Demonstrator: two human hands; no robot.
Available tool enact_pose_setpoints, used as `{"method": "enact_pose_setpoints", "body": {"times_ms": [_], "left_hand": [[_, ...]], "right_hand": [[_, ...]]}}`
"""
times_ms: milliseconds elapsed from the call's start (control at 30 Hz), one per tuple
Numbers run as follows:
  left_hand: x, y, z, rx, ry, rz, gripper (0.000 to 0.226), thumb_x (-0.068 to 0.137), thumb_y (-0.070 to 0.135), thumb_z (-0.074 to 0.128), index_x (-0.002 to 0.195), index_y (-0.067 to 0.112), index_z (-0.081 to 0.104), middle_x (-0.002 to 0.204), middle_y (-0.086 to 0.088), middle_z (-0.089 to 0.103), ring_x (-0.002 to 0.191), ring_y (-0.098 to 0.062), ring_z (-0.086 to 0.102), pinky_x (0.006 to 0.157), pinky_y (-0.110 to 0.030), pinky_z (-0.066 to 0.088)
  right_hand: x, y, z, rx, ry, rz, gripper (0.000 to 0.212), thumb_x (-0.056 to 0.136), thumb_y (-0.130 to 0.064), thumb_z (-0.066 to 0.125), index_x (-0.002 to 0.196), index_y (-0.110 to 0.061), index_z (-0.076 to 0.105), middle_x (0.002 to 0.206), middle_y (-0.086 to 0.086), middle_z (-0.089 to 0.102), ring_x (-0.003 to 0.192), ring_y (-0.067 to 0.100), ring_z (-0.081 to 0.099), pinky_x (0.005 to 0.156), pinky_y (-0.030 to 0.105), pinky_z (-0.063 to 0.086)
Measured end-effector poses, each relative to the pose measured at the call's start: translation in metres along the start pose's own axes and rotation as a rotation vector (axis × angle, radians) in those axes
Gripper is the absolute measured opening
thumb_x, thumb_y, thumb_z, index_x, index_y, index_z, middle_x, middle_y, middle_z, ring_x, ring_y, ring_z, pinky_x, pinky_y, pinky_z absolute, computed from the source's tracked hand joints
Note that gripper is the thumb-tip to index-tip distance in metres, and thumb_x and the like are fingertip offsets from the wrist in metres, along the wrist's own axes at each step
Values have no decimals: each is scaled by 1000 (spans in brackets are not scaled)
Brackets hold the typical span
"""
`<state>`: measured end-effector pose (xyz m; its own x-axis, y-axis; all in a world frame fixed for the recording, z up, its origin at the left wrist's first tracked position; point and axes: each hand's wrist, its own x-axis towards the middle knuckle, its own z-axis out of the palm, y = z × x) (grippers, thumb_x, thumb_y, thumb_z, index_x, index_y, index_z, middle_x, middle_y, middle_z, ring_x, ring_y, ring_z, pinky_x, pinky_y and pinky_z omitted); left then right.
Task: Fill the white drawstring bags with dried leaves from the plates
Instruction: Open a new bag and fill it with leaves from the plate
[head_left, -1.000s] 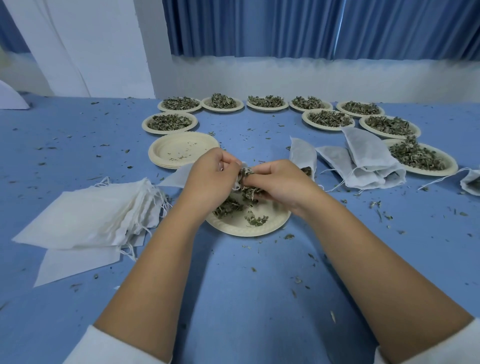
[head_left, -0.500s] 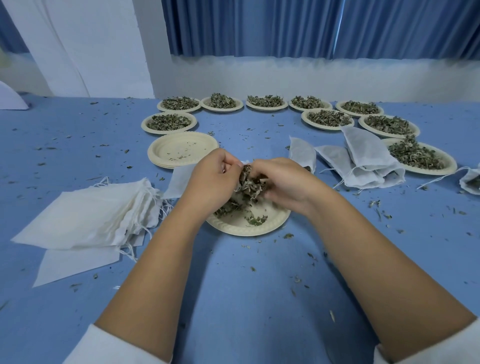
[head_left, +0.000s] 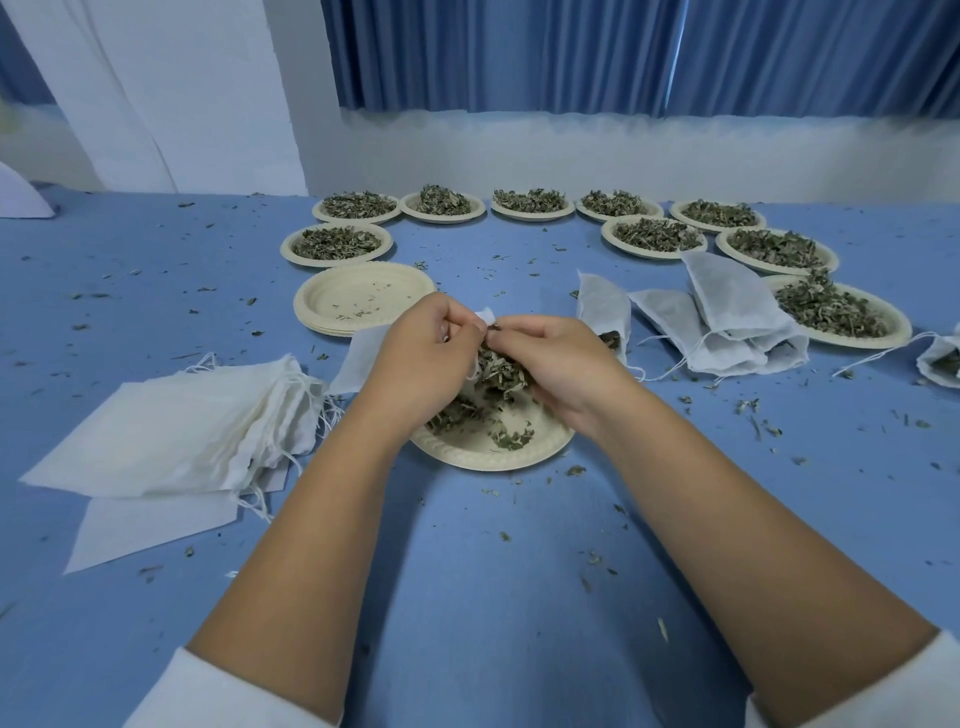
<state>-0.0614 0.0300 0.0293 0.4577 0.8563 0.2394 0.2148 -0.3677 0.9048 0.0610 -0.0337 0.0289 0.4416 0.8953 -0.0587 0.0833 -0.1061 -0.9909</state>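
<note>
Blue curtains (head_left: 519, 52) are hanging above a pale wall at the far edge of the blue desk (head_left: 493, 597), which is lying speckled with leaf crumbs. Your right hand (head_left: 563, 364), which was picking low over the plate (head_left: 467, 460) a second ago, is now carrying a fuller clump of dried leaves (head_left: 501, 371) up off it. Its fingers are curling round the clump and pressing it toward the mouth of the white drawstring bag (head_left: 358, 358). Your left hand (head_left: 421, 353) is pinching that bag's rim open just above the plate, near the desk's middle, and the bag's body is trailing off to the left behind the hand. Judging by this, the handful is going in, and with little remaining on the plate this bag is probably nearing full. Toward the left edge a stack of empty bags (head_left: 171, 431) is waiting. Toward the right edge filled bags (head_left: 727, 322) are lying beside a heaped plate (head_left: 836, 312). Full plates (head_left: 530, 202) are lining the far edge, near a stack of empty plates (head_left: 363, 296).
</note>
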Motion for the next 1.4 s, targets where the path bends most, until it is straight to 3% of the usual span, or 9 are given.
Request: {"method": "enact_pose_setpoints", "body": {"times_ms": [67, 233, 367, 467, 600, 933, 1167, 1333, 1400], "left_hand": [[0, 1, 0, -6, -3, -1, 10, 96, 20, 56, 88, 19, 61, 66, 1, 60, 53, -2, 52, 49, -9, 37], [-3, 3, 0, 30, -49, 39, 10, 96, 21, 56, 89, 17, 62, 62, 5, 60, 52, 1, 50, 50, -9, 37], [-2, 3, -2, 25, 2, 59, 10, 96, 20, 56, 89, 17, 61, 62, 5, 59, 47, 5, 47, 47, -7, 35], [0, 2, -4, -4, 42, 36, 9, 96, 21, 56, 88, 19, 61, 54, 13, 58, 48, 5, 49, 48, -8, 37], [1, 0, -5, -1, 87, 25, 9, 95, 21, 56, 88, 19, 62, 56, 12, 58, 47, 6, 49, 46, -8, 36], [3, -1, -5, -62, 122, 0, 9, 94, 19, 57, 86, 20, 61, 53, 13, 56, 46, 4, 49, 46, -9, 36], [-1, 3, -4, -4, 56, 48, 9, 96, 17, 55, 89, 17, 61, 65, 2, 59, 51, 1, 50, 51, -11, 39], [-5, 6, 0, 54, -81, 80, 9, 96, 17, 57, 89, 12, 61, 71, -5, 60, 65, -15, 56, 67, -34, 48], [-6, 6, 1, 59, -75, 86, 9, 96, 18, 56, 89, 14, 61, 69, 0, 59, 63, -10, 54, 65, -31, 46]], "right_hand": [[0, 1, 2, 4, 58, -15, 13, 83, -19, 75, 97, -18, 74, 99, 4, 75, 99, 21, 70, 94, 40, 54], [0, 3, 5, -23, 197, -16, 35, 75, -26, 81, 105, -22, 64, 92, -5, 65, 76, 6, 63, 57, 14, 44], [0, 2, 4, 56, 203, 42, 42, 69, -30, 87, 99, -16, 62, 101, 5, 68, 96, 22, 68, 87, 40, 56], [-2, -2, 3, 115, 111, 67, 35, 73, -33, 82, 90, -8, 65, 100, 13, 73, 101, 31, 68, 95, 50, 53], [-1, -8, -1, 359, -17, 88, 15, 84, -18, 72, 88, -4, 71, 78, 7, 73, 74, 16, 69, 72, 29, 59], [-5, -2, 2, 136, 17, -90, 12, 77, -10, 80, 88, -15, 77, 83, 1, 77, 74, 8, 72, 60, 15, 52], [-6, 0, 5, 69, 44, -122, 15, 81, -7, 76, 96, -10, 76, 88, 3, 77, 76, 8, 71, 68, 16, 54], [-7, 2, 9, 71, 99, -52, 15, 82, -5, 75, 97, -2, 74, 85, 13, 73, 72, 16, 64, 65, 22, 53], [-6, 1, 7, 87, 101, -24, 15, 82, -6, 76, 96, -4, 72, 83, 9, 72, 71, 14, 64, 63, 21, 53]]}}
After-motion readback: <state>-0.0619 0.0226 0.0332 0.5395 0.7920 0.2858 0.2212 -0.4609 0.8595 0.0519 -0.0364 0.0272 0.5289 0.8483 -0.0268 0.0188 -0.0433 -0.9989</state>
